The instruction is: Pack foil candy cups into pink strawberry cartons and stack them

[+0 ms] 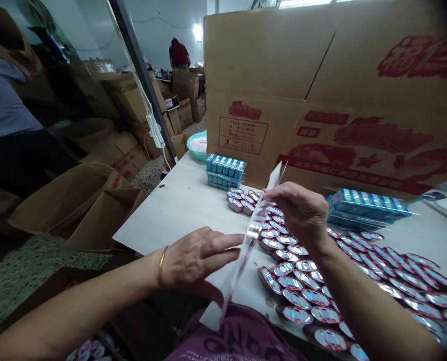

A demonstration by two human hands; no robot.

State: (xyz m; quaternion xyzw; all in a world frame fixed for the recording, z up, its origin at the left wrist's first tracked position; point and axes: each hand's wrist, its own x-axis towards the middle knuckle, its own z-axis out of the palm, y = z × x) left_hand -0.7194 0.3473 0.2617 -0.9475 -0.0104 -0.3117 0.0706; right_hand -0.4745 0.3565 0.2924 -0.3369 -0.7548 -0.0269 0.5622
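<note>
A thin white flat carton, seen nearly edge-on, stands tilted between my hands above the table's front edge. Its flaps stick out at the top and bottom, and a shiny strip shows along its side. My right hand grips it near the upper end, fingers curled round the edge. Lower down, my left hand, with a gold bangle at the wrist, holds its left face with long fingers and the thumb near the bottom. Many round shiny-lidded tins with red rims lie beneath and to the right of my right arm.
On the white table stand blue shrink-wrapped packs at the back and more blue packs at right. A large cardboard box rises behind. Open cartons crowd the floor at left, where one person stands.
</note>
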